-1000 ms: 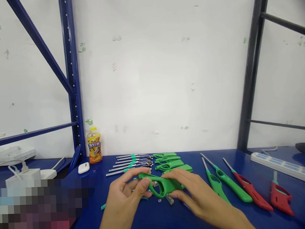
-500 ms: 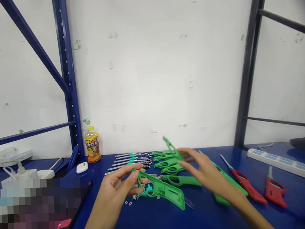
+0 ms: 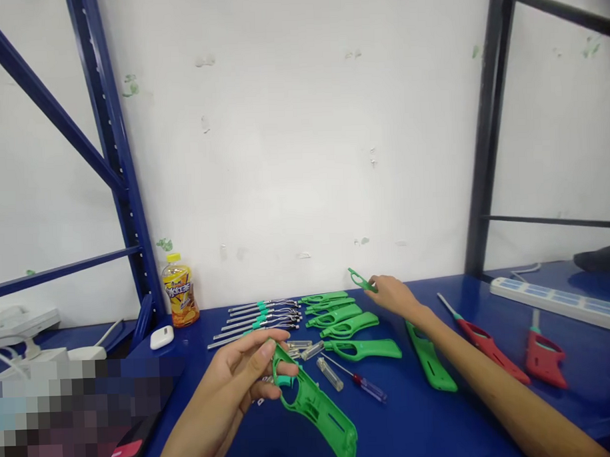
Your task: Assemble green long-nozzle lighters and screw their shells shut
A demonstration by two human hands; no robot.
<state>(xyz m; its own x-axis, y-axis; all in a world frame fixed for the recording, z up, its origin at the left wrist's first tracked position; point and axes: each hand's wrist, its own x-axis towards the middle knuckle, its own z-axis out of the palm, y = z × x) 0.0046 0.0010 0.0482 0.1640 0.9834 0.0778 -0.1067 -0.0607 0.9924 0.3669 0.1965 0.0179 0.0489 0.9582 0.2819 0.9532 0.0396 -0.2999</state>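
My left hand (image 3: pixel 240 384) pinches the narrow end of a green half shell (image 3: pixel 318 408), its hollow inside facing up. Farther back, my right hand (image 3: pixel 395 295) is closed on another green shell (image 3: pixel 361 280), held above the table just right of a row of green shells (image 3: pixel 338 314). Beneath the left-hand shell, small teal parts (image 3: pixel 286 381) are partly hidden. Clear lighter tanks (image 3: pixel 330 374) and a screwdriver (image 3: pixel 370 388) lie between my hands. One green shell (image 3: pixel 429 359) rests below my right forearm.
Metal rods with wires (image 3: pixel 261 317) lie at the back centre. A drink bottle (image 3: pixel 180 291) and white case (image 3: pixel 161 337) stand left. Two red lighters (image 3: pixel 489 349) (image 3: pixel 546 360) and a white power strip (image 3: pixel 558 306) are right. A blurred-out screen (image 3: pixel 66 417) fills the lower left.
My right hand has moved back and away with its green shell. The shell in my left hand has tilted farther downward. The view has shifted slightly, and the screwdriver now shows fully.
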